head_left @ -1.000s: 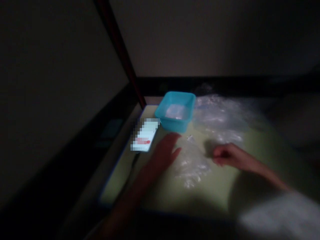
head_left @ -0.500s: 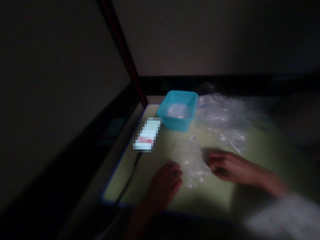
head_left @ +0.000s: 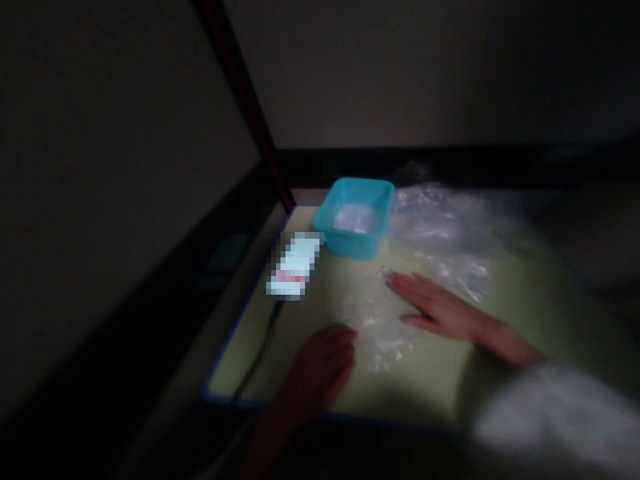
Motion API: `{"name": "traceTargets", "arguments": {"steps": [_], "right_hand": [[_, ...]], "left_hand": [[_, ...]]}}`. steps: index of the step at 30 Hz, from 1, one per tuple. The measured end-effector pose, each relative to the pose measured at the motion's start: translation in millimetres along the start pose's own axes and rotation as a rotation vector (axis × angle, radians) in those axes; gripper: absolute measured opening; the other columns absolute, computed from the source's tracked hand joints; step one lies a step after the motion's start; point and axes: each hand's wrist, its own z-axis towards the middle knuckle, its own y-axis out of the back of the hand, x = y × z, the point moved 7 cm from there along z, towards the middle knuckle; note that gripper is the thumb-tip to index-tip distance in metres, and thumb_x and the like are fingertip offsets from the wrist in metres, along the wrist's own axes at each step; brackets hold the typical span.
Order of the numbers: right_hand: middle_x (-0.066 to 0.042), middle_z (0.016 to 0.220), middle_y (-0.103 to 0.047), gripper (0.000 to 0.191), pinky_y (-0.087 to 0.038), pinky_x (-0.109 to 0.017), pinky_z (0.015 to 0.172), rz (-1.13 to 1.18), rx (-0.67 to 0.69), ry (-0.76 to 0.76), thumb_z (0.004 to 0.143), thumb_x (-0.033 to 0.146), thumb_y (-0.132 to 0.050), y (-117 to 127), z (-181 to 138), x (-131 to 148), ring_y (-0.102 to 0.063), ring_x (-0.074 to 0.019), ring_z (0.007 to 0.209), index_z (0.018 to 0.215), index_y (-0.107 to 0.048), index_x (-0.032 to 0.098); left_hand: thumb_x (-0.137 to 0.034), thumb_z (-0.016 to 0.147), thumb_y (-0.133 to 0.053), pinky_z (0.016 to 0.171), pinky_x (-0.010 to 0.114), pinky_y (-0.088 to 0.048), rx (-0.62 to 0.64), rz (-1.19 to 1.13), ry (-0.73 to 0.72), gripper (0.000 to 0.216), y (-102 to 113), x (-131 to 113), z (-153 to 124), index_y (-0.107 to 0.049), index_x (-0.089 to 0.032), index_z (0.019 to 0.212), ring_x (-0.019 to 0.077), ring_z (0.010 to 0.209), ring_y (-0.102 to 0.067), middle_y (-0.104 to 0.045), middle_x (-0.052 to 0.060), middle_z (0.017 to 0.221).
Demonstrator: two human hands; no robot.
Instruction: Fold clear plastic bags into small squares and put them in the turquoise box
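On a pale yellow-green tabletop (head_left: pixel 435 380) edged in blue, a person's two bare hands flank a crinkled clear plastic bag (head_left: pixel 377 328) lying flat. With the bag as the centre of the dial, the left hand (head_left: pixel 325 363) rests at 8 o'clock, fingers loosely bent and close together beside the bag's left edge; whether they pinch the film cannot be told. The right hand (head_left: pixel 435 305) reaches in from 2 o'clock, palm down and wide, thumb apart, fingertips at the bag's far corner. A light, blurred sleeve (head_left: pixel 550 413) covers the right arm at 4 o'clock. Just short of 12 o'clock stands a turquoise basin (head_left: pixel 353 245), a whitish item (head_left: pixel 354 218) inside. More clear plastic (head_left: pixel 440 230) is heaped at 1 o'clock, close beside the basin. A phone (head_left: pixel 296 263) with a lit, pixelated screen lies at 10 o'clock, a dark cable (head_left: pixel 259 353) trailing from its near end toward 8 o'clock
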Motion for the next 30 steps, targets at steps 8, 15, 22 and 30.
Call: {"name": "traceTargets", "arguments": {"steps": [8,15,22,30], "right_hand": [[-0.013,0.151,-0.026,0.066,-0.027,-0.051,0.110,-0.084,-0.035,-0.075,0.093,0.046,-0.042,-2,-4,4,-0.029,-0.0280,0.137,0.149,-0.017,0.020],[-0.007,0.121,-0.062,0.029,-0.046,-0.041,0.096,0.076,-0.083,0.000,0.095,0.033,-0.044,32,-11,14,-0.056,-0.0221,0.115,0.116,-0.062,0.025],[-0.013,0.150,-0.030,0.084,-0.016,-0.055,0.112,0.016,-0.006,-0.004,0.085,0.055,-0.054,13,-3,5,-0.021,-0.0289,0.140,0.149,-0.013,0.020],[-0.016,0.150,-0.029,0.079,-0.009,-0.058,0.111,-0.087,0.007,-0.056,0.089,0.057,-0.043,-8,3,-12,-0.014,-0.0302,0.141,0.149,-0.013,0.014]], "left_hand": [[-0.014,0.084,-0.052,0.086,0.038,-0.054,-0.101,0.100,-0.009,0.022,8,-2,1,-0.061,-0.018,0.104,0.0203,0.093,-0.067,-0.072,0.008,0.097],[-0.013,0.085,-0.054,0.084,0.038,-0.055,-0.125,0.104,0.023,0.020,9,1,-2,-0.060,-0.018,0.103,0.0208,0.096,-0.066,-0.071,0.008,0.101],[-0.019,0.083,-0.057,0.092,0.045,-0.051,-0.033,0.140,0.029,0.031,-5,7,15,-0.054,-0.016,0.114,0.0266,0.115,-0.056,-0.061,0.014,0.122],[-0.025,0.084,-0.058,0.095,0.047,-0.048,0.023,0.182,0.026,0.041,-11,22,18,-0.047,-0.014,0.123,0.0288,0.118,-0.053,-0.058,0.016,0.124]]}}
